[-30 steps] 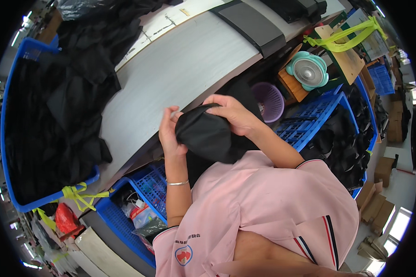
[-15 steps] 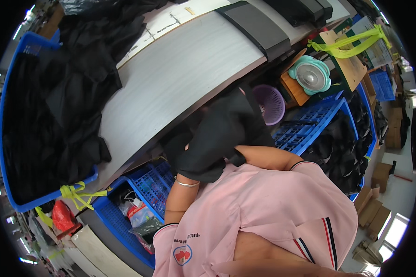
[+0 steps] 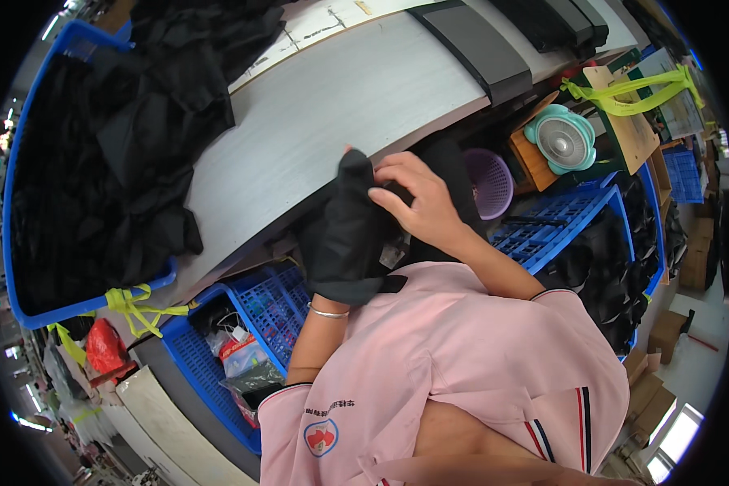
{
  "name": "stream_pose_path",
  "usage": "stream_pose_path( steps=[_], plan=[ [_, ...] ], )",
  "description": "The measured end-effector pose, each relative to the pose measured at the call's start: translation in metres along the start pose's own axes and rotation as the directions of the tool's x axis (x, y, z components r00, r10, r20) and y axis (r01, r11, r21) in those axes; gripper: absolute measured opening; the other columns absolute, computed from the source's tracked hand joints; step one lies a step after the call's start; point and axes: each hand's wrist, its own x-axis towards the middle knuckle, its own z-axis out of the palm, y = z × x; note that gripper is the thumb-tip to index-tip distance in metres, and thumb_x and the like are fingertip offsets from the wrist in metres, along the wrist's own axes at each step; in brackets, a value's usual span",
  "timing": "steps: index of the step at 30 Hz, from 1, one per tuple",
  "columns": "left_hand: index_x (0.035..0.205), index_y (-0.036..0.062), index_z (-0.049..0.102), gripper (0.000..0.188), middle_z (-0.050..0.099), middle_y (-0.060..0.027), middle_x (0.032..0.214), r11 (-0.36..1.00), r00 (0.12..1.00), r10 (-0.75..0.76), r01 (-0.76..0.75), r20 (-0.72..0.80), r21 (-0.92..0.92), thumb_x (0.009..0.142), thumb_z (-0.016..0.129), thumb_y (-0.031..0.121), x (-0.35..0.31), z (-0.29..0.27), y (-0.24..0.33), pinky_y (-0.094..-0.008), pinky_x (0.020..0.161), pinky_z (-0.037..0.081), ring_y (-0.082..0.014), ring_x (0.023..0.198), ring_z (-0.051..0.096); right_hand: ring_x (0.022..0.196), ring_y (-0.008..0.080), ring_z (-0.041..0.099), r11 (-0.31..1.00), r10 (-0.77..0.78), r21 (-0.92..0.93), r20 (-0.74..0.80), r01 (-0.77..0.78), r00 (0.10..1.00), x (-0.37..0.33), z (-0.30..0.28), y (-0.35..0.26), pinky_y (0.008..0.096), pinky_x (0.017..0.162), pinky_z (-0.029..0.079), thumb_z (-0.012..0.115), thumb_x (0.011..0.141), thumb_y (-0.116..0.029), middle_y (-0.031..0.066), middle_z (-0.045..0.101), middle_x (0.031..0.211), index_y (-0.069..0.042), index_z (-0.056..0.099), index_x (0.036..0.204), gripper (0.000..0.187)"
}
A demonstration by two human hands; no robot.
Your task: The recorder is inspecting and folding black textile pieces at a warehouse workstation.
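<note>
A black cloth piece [image 3: 352,219] is pulled like a sleeve over my left hand [image 3: 347,149], up to the wrist by the silver bangle. Only what looks like a fingertip peeks out at the cloth's upper end; the remaining fingers are hidden. Bare and close beside the covered hand, my right hand [image 3: 419,198] has thumb and fingers apart and slightly bent. Its fingertips reach the cloth's edge, but whether they touch is unclear. Both hands are at the front edge of the grey table [image 3: 300,121].
A large blue crate [image 3: 16,243] heaped with black cloth stands left of the table. Below it, a smaller blue basket [image 3: 206,377] holds bagged items. To the right are a purple basket [image 3: 494,186], a turquoise fan [image 3: 560,139] and another blue crate [image 3: 555,219] with black pieces.
The black cloth has gone from a loose bundle over both hands to a sleeve over my raised left hand. My right hand has come out of it into sight.
</note>
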Motion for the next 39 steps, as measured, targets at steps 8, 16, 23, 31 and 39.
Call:
stream_pose_path(
  steps=[8,16,23,31,39],
  plan=[
    [0.132,-0.0019,0.054,0.035,0.058,-0.0149,0.135,0.894,0.951,0.014,-0.149,0.308,0.422,0.100,0.049,0.012,-0.042,-0.083,-0.073,-0.0331,0.109,0.040,-0.0247,0.126,0.053,0.082,0.0038,0.056,0.414,0.229,0.643,0.612,-0.645,0.757,-0.007,-0.037,0.014,0.0214,0.078,0.045,0.061,0.098,-0.020,-0.0061,0.061,0.087,-0.008,0.061,0.090,0.014],
    [0.145,-0.0027,0.042,0.047,0.045,-0.0147,0.149,0.983,0.918,-0.038,0.106,0.395,-0.151,0.104,0.045,0.020,-0.071,-0.058,-0.171,-0.0363,0.116,0.034,-0.0246,0.134,0.046,0.087,0.0088,0.064,0.090,0.544,0.797,0.463,-0.597,0.700,0.024,-0.018,0.004,0.0265,0.079,0.053,0.054,0.103,-0.027,0.0005,0.067,0.097,-0.008,0.061,0.111,0.022],
    [0.153,0.0033,0.029,0.056,0.039,-0.0138,0.154,0.341,0.912,-0.155,0.411,0.381,-0.846,0.104,0.043,0.025,-0.017,-0.005,-0.069,-0.0422,0.119,0.029,-0.0288,0.141,0.039,0.098,0.0188,0.064,0.553,0.387,0.772,0.095,-0.313,0.917,0.023,-0.040,0.013,0.0307,0.088,0.052,0.055,0.102,-0.025,0.0126,0.064,0.116,-0.001,0.053,0.126,0.034],
    [0.152,0.0046,0.032,0.054,0.039,-0.0122,0.154,0.454,0.930,-0.153,0.367,0.334,-0.812,0.104,0.043,0.027,-0.015,-0.021,-0.098,-0.0417,0.118,0.030,-0.0280,0.140,0.039,0.110,0.0319,0.059,0.917,-0.247,-0.323,0.000,0.234,0.969,0.005,-0.015,-0.007,0.0404,0.098,0.047,0.077,0.077,-0.006,0.0105,0.060,0.121,-0.006,0.063,0.119,0.045],
    [0.151,0.0059,0.034,0.052,0.040,-0.0105,0.153,0.559,0.950,-0.156,0.310,0.270,-0.769,0.105,0.043,0.028,-0.025,-0.071,-0.127,-0.0412,0.118,0.031,-0.0272,0.140,0.040,0.090,0.0051,0.057,0.674,0.283,0.620,0.287,-0.402,0.915,0.009,-0.039,0.023,0.0241,0.084,0.047,0.061,0.098,-0.014,-0.0008,0.067,0.099,0.002,0.069,0.106,0.020]
  ],
)
